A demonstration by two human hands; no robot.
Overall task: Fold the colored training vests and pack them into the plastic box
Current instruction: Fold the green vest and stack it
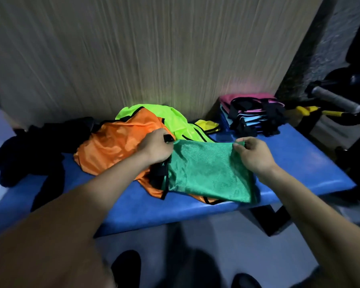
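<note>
A green mesh vest (208, 171) lies spread on the blue bench (299, 163), partly over an orange vest (114, 146). My left hand (156, 146) pinches the green vest's far left corner at its black trim. My right hand (252, 152) pinches its far right corner. Behind them a neon yellow-green vest (170, 119) lies crumpled, with a yellow vest (208, 124) peeking out beside it. A stack of folded vests (252, 115), pink on top, sits at the bench's far right. No plastic box is in view.
Dark clothing (35, 148) is heaped on the bench's left end. A wood-grain panel (154, 48) rises directly behind the bench. Handlebar grips and yellow-handled gear (333, 100) stand to the right. My dark shoes (127, 267) are on the pale floor below.
</note>
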